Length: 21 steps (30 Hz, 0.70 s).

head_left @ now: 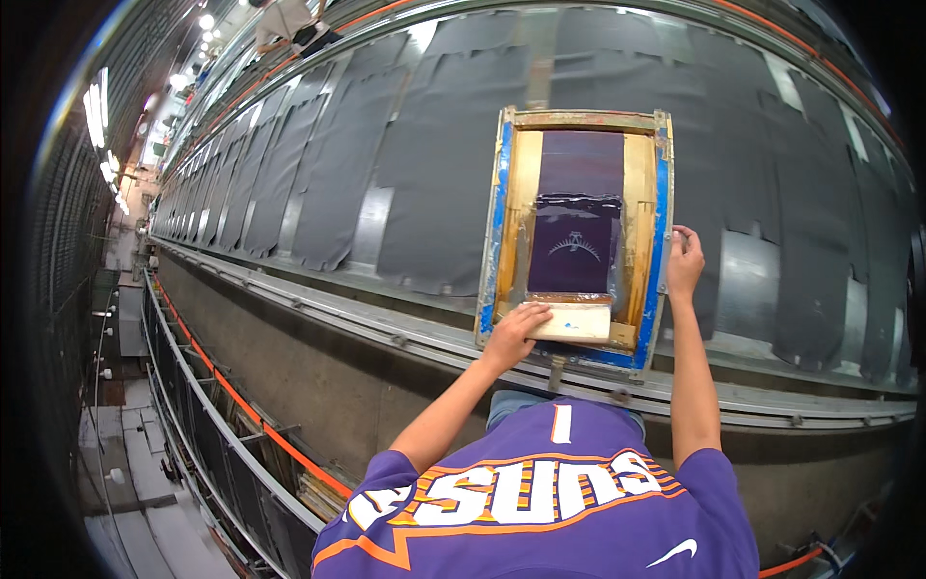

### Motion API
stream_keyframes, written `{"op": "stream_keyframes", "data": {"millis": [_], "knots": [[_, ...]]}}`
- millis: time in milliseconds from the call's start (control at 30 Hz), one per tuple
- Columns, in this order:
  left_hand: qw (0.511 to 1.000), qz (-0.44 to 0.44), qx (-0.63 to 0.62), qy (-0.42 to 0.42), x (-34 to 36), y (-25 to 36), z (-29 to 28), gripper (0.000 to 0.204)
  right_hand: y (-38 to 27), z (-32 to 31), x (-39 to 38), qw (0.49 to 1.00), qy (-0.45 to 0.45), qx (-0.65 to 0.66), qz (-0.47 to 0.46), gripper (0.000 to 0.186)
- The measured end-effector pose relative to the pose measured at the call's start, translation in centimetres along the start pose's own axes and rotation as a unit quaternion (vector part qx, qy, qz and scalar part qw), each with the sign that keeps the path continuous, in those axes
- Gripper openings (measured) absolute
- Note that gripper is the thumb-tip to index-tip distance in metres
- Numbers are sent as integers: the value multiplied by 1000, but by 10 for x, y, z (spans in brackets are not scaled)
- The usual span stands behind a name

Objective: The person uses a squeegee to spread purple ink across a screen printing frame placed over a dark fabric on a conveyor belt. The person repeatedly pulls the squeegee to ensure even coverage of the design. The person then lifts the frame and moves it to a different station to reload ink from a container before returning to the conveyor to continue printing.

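Your left hand (521, 328) lies over the left end of the cream squeegee (574, 324), fingers close together across its top; whether they clamp it you cannot tell from here. The squeegee sits crosswise at the near end of the screen-printing frame (584, 120), just inside the near bar. Beyond it, the dark purple mesh area (579, 164) runs lengthwise to the far bar, giving you a long straight lane between pale side margins. A light sunburst-like emblem (575, 247) shows in its nearer half.

Your right hand (685, 262) is at the frame's outer right edge, fingers slightly bent and close to the blue-taped side; you cannot tell whether they grip it.

The frame stands on the long printing table (748, 280), its near end reaching the metal rail (395, 340) along the table's near edge, close to your body. Dark fabric panels lie flat to the left (439, 193) and right (820, 232), with strips of bare metal between some of them. A co-worker (289, 24) is at the far left, beyond the table and well apart from your hands.
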<state>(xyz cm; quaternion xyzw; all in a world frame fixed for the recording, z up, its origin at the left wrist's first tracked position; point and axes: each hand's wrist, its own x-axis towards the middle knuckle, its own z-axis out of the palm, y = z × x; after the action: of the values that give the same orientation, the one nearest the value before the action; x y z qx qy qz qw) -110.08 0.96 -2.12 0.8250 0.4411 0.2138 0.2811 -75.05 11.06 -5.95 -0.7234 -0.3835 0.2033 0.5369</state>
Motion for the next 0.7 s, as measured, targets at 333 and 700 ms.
{"op": "stream_keyframes", "data": {"millis": [333,700], "knots": [[985,-11,170,-24,-76,-182,-186,58,-97,221,-141,998,-54,23,35,21],[988,44,148,-21,-116,-217,-188,59,-70,259,-147,995,-5,-103,-9,20]]}}
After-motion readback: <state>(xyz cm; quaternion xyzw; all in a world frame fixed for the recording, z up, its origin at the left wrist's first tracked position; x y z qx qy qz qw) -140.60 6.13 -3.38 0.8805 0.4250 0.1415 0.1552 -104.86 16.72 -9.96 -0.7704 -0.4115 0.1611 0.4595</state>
